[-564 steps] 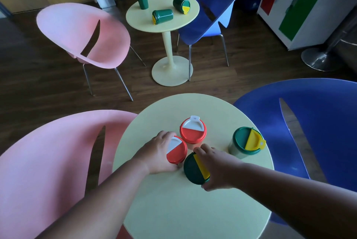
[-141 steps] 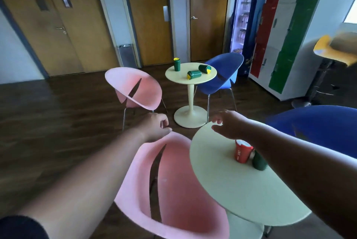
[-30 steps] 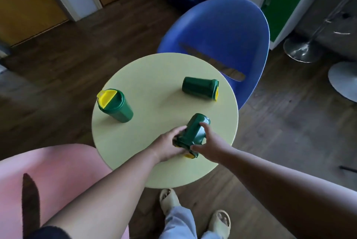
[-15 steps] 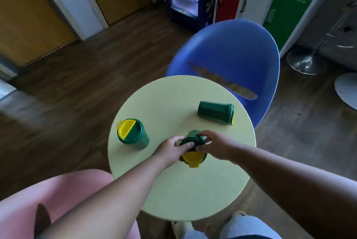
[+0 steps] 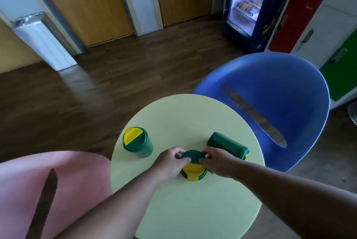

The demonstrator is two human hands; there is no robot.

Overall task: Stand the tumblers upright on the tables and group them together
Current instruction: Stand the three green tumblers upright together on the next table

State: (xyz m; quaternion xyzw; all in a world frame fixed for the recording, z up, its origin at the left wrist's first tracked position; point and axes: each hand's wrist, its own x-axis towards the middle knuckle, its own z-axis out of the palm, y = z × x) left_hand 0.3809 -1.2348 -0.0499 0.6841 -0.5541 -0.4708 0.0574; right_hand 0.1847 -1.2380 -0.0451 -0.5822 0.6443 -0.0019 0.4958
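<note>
Green-lidded and upright, the middle tumbler sits between your outstretched arms, your left hand and right hand both curled around its rim.

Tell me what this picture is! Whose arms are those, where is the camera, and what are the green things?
There is no machine here. A person wears a camera on their head, so you look down along their own two arms. The left hand and the right hand both hold the middle tumbler, a green cup with a green and yellow lid, which stands upright on the round yellow table. To its left a second tumbler stands upright by itself. To its right a third tumbler lies on its side. A blue chair is behind the table and a pink chair is on the left.
</note>
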